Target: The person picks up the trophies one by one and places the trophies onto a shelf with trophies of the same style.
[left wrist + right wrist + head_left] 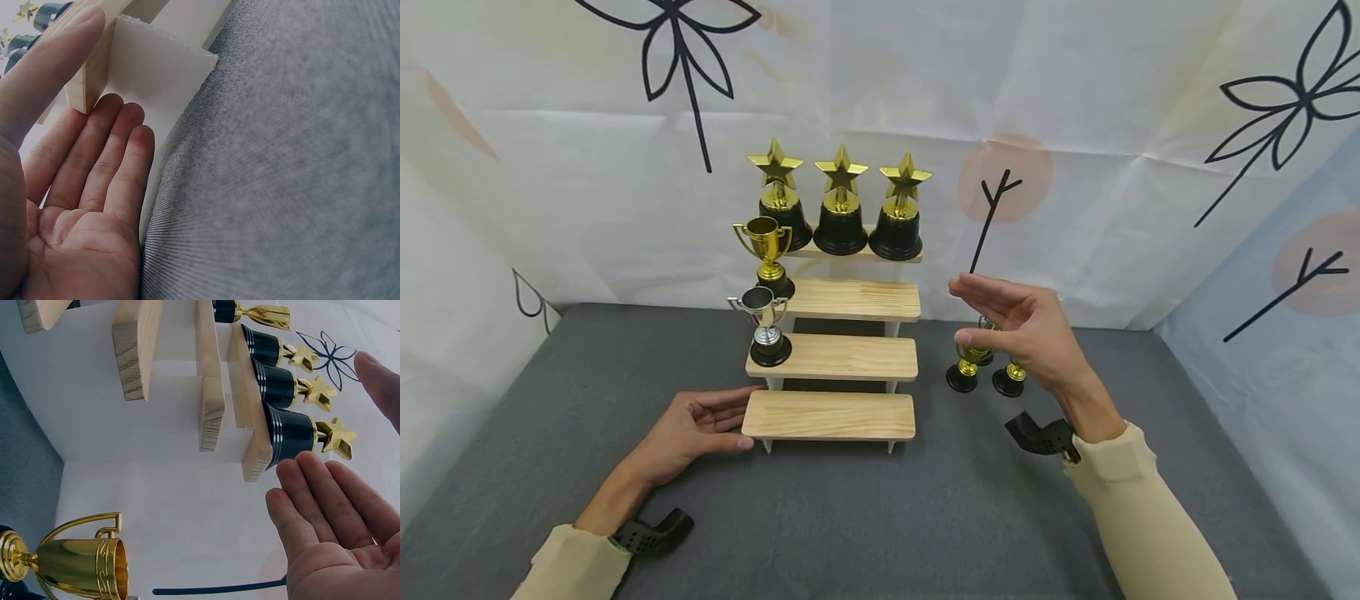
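Note:
A stepped wooden display stand (835, 417) with four shelves is in the middle of the head view. My left hand (688, 429) lies at the left end of its lowest shelf. The left wrist view has those fingers nearly straight beside the white side support (162, 69), thumb along the shelf end. My right hand (1026, 333) hovers with extended fingers over small cup trophies on the table, partly hiding them. Among them are a gold cup (962, 375) and another gold cup (1010, 379). Nothing is in the right palm (344, 569).
Three gold star trophies (841, 225) line the top shelf. A gold cup trophy (766, 246) stands on the left of the second shelf, a silver cup trophy (766, 321) on the left of the third. White patterned cloth (880, 75) backs the grey table (850, 517).

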`<action>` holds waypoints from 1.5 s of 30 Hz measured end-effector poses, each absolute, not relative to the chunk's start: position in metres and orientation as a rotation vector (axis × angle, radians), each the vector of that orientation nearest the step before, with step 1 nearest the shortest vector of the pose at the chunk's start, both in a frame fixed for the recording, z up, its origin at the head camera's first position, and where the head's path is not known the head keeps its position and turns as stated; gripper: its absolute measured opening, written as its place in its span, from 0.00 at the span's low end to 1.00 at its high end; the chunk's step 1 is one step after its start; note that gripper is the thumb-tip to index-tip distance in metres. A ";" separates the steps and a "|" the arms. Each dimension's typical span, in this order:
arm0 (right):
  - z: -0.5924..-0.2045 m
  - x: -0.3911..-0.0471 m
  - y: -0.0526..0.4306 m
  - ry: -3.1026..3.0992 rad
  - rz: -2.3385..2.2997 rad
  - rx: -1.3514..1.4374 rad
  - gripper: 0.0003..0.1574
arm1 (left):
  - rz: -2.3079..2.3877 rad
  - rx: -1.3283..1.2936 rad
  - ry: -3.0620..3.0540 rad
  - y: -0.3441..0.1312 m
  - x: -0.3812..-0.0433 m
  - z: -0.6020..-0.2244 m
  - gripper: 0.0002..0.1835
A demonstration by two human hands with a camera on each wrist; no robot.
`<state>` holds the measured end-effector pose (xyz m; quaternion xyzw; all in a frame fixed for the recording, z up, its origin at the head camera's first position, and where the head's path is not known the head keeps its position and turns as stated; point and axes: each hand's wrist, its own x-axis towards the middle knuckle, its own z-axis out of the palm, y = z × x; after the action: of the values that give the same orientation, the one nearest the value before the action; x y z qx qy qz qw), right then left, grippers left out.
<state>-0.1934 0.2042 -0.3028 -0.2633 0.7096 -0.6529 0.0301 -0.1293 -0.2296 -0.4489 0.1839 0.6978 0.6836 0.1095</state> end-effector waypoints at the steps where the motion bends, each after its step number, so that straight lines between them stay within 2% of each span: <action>1: -0.303 -0.193 0.204 2.193 -2.012 -0.814 0.42 | 2.010 0.535 2.053 -0.230 -0.129 -0.449 0.39; 45: -0.338 -0.160 0.241 2.120 -2.203 -0.732 0.42 | 2.022 0.552 2.040 -0.231 -0.131 -0.453 0.39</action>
<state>-0.1603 0.2414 -0.3382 -0.2327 0.6743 -0.7008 -0.0010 -0.1309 -0.2314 -0.4533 0.1875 0.6934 0.6873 0.1080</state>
